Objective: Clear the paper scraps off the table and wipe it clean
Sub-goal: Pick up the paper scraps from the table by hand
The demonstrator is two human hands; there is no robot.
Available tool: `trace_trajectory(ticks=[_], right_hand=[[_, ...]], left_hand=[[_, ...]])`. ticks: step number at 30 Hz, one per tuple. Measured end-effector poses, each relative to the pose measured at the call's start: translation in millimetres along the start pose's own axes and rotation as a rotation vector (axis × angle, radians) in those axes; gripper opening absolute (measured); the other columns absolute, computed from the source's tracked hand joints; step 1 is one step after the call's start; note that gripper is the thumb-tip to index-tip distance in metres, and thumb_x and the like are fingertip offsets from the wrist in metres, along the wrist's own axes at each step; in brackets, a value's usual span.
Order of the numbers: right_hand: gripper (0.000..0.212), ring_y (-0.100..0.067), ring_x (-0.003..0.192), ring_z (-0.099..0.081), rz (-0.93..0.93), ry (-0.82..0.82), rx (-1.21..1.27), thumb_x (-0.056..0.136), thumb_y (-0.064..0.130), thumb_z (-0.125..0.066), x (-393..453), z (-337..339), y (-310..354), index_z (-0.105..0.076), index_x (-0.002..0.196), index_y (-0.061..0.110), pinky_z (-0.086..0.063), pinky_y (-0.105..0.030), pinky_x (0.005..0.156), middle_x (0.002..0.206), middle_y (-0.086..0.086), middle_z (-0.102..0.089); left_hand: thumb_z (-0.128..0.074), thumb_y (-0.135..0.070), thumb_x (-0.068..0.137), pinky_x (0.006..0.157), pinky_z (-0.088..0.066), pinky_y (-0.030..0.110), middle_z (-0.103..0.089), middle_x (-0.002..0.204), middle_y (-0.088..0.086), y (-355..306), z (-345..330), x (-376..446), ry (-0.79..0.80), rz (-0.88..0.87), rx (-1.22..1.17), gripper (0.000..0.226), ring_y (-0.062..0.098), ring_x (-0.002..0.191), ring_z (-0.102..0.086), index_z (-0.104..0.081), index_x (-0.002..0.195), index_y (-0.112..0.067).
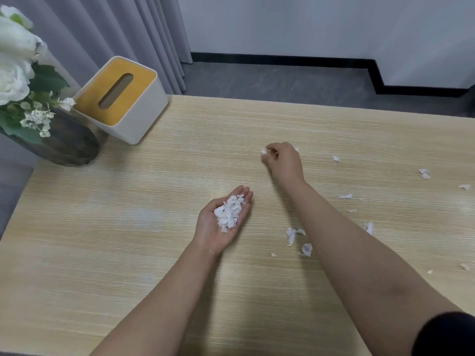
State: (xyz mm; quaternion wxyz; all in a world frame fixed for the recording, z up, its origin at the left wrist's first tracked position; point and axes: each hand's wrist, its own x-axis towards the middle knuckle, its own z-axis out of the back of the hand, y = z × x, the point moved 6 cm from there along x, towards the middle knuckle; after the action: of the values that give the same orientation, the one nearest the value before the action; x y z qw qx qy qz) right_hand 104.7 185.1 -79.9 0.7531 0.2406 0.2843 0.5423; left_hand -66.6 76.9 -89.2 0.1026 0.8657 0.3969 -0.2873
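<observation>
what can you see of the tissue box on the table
The tissue box is a rounded rectangular holder with off-white sides and a yellowish wood-look top, cut by one long oval slot; no tissue sticks out. It sits upright at the table's far left corner, beside a dark vase of white flowers. Neither hand touches it.

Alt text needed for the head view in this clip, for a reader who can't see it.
A person's left hand, palm up, carries a pile of paper scraps over a wooden table while the right hand pinches another scrap. More loose scraps lie to the right; a tissue box and flower vase stand far left.
</observation>
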Motion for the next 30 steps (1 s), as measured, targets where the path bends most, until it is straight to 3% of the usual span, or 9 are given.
trace_trajectory(ticks=[6,10,13,17,19,24,28,30], right_hand=[[0.02,-0.025,0.095,-0.059,-0.017,-0.008,-0.104,0.089,0.015,-0.059,11,-12,-2,-0.066,0.106,0.009,-0.042,-0.028,0.073,0.108,-0.01,-0.061],[0.012,-0.026,0.089,-0.06,-0.03,-0.004,-0.146,0.091,0.015,-0.058,13,-14,0,-0.067,0.096,0.008,-0.043,-0.029,0.069,0.103,-0.011,-0.061],[0.012,-0.025,0.085,-0.061,-0.029,-0.009,-0.12,0.091,0.015,-0.057,8,-12,-1,-0.067,0.093,0.008,-0.042,-0.027,0.066,0.098,-0.011,-0.064],[0.011,-0.014,0.077,-0.055,0.009,-0.042,-0.014,0.089,0.013,-0.057,-12,0,12,-0.067,0.093,0.009,-0.035,-0.021,0.065,0.095,-0.007,-0.064],[0.01,-0.011,0.076,-0.054,0.055,-0.042,0.034,0.088,0.013,-0.058,-28,9,25,-0.067,0.093,0.01,-0.038,-0.022,0.066,0.094,-0.005,-0.065],[0.005,-0.01,0.078,-0.056,0.175,0.009,0.144,0.088,0.016,-0.062,-81,29,57,-0.066,0.091,0.016,-0.044,-0.021,0.075,0.09,0.002,-0.062],[0.005,-0.009,0.079,-0.057,0.22,0.066,0.147,0.085,0.015,-0.064,-121,35,71,-0.066,0.089,0.018,-0.045,-0.021,0.076,0.089,0.004,-0.063],[0.004,-0.011,0.079,-0.057,0.219,0.076,0.139,0.085,0.016,-0.065,-134,34,74,-0.066,0.088,0.019,-0.046,-0.024,0.077,0.088,0.005,-0.063]], left_hand=[[-0.073,0.011,0.053,0.1,-0.043,0.042,-0.057,0.127,0.021,-5,4,-4,-0.016,-0.006,0.002,0.063,0.035,0.115,-0.058,-0.061,0.115,0.011],[-0.047,-0.002,0.079,0.097,-0.045,0.042,-0.059,0.125,0.021,-4,10,-8,-0.099,-0.003,0.003,0.038,0.034,0.112,-0.06,-0.063,0.112,0.01],[-0.036,-0.007,0.084,0.096,-0.045,0.042,-0.06,0.124,0.02,-5,12,-11,-0.144,-0.022,0.005,0.042,0.034,0.109,-0.062,-0.065,0.11,0.01],[-0.039,-0.006,0.08,0.095,-0.046,0.044,-0.061,0.123,0.021,-6,8,-17,-0.156,-0.059,0.004,0.042,0.034,0.109,-0.061,-0.062,0.113,0.009],[-0.052,0.0,0.074,0.097,-0.043,0.044,-0.06,0.124,0.021,-4,4,-21,-0.127,-0.064,0.006,0.043,0.035,0.113,-0.059,-0.06,0.115,0.009],[-0.075,0.012,0.05,0.105,-0.041,0.042,-0.057,0.126,0.022,-1,-7,-29,-0.04,-0.072,-0.003,0.066,0.034,0.12,-0.053,-0.062,0.114,0.011],[-0.07,0.014,0.056,0.102,-0.043,0.042,-0.057,0.124,0.026,5,-10,-35,-0.044,-0.058,-0.074,0.06,0.04,0.111,-0.059,-0.06,0.114,0.013],[-0.062,0.009,0.067,0.102,-0.043,0.036,-0.061,0.116,0.028,11,-16,-40,-0.08,-0.048,-0.06,0.042,0.038,0.101,-0.065,-0.064,0.108,0.012]])
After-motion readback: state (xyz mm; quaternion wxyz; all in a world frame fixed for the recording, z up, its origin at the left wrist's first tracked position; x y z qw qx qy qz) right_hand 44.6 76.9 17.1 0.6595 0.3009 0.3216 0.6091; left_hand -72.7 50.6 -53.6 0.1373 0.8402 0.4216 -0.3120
